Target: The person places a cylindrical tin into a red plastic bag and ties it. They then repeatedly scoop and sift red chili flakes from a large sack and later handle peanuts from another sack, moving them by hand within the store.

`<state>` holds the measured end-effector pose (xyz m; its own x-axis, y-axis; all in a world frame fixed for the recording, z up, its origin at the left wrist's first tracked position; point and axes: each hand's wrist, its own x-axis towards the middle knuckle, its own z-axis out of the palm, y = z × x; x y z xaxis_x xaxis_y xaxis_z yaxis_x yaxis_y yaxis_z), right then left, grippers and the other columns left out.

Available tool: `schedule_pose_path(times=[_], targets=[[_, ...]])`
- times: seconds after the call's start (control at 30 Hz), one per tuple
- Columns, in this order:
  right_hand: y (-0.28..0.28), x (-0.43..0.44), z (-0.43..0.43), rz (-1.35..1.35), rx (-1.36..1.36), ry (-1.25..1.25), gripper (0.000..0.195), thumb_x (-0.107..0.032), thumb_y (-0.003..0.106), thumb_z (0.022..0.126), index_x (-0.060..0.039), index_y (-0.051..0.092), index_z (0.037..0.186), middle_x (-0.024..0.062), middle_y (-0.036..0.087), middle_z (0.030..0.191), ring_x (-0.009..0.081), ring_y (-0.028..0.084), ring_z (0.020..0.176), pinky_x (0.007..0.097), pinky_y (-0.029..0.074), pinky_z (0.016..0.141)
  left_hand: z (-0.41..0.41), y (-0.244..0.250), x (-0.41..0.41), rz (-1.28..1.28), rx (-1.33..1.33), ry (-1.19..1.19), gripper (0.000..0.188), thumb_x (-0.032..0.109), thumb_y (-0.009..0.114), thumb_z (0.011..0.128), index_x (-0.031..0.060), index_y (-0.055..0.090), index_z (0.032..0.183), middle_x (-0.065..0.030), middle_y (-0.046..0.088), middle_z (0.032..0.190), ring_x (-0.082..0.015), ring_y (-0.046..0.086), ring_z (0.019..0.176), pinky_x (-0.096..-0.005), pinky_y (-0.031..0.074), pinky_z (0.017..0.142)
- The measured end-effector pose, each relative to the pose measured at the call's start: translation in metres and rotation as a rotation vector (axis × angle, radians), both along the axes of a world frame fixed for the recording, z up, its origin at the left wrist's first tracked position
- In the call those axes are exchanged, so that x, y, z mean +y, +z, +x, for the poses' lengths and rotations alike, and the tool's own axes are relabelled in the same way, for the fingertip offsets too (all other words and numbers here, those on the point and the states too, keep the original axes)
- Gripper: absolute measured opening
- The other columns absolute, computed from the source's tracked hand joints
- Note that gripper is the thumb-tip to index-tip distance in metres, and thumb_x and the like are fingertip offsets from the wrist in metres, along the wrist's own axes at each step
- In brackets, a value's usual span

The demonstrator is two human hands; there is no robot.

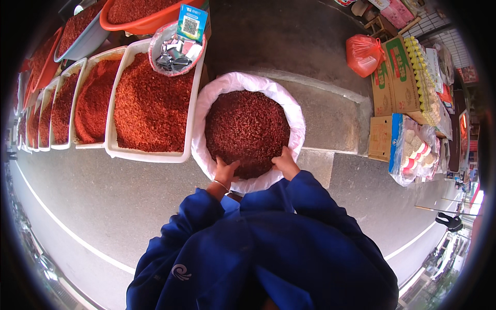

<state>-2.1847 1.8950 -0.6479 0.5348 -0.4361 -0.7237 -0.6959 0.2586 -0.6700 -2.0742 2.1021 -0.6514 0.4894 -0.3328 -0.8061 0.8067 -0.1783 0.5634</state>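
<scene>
A round white woven-plastic sack [246, 79] with its mouth rolled down stands before me. Dark red dried grains, apparently Sichuan peppercorns [248, 128], fill it close to the rim. My left hand [225, 170], with a bracelet at the wrist, grips the near-left part of the rolled rim, its thumb over the grains. At the near-right part, my right hand [286, 164] holds the same rim, with its fingertips at the edge of the grains. Parts of the fingers of both hands are hidden by the rim or the grains.
Left of the sack stands a white tub [149, 156] of crushed red chili [155, 108], with more tubs beyond. On its far corner sits a small basin [155, 64] of packets with a printed-code card [192, 24]. At right are cardboard boxes [399, 77], egg trays [420, 77] and a red bag [363, 55].
</scene>
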Motion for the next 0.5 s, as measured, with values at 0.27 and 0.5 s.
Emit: schedule_pose_path(times=[0.27, 0.5], targets=[[-0.007, 0.022, 0.006, 0.255, -0.262, -0.269, 0.068, 0.011, 0.053, 0.073, -0.0021, 0.032, 0.136, 0.0133, 0.046, 0.127, 0.027, 0.056, 0.106, 0.0382, 0.052, 0.084, -0.02, -0.062, -0.011, -0.399, -0.116, 0.213, 0.082, -0.004, 0.06, 0.08, 0.012, 0.015, 0.147, -0.0149, 0.048, 0.126, -0.0286, 0.057, 0.104, -0.0414, 0.054, 0.081], [0.083, 0.009, 0.025, 0.354, -0.556, -0.186, 0.064, 0.007, 0.055, 0.082, -0.0012, 0.031, 0.141, 0.012, 0.045, 0.133, 0.0244, 0.052, 0.116, 0.036, 0.052, 0.086, 0.011, 0.088, -0.016, -0.36, -0.128, 0.026, 0.056, -0.004, 0.056, 0.084, 0.0019, 0.036, 0.137, -0.0127, 0.053, 0.119, -0.0217, 0.059, 0.1, -0.0348, 0.055, 0.081]])
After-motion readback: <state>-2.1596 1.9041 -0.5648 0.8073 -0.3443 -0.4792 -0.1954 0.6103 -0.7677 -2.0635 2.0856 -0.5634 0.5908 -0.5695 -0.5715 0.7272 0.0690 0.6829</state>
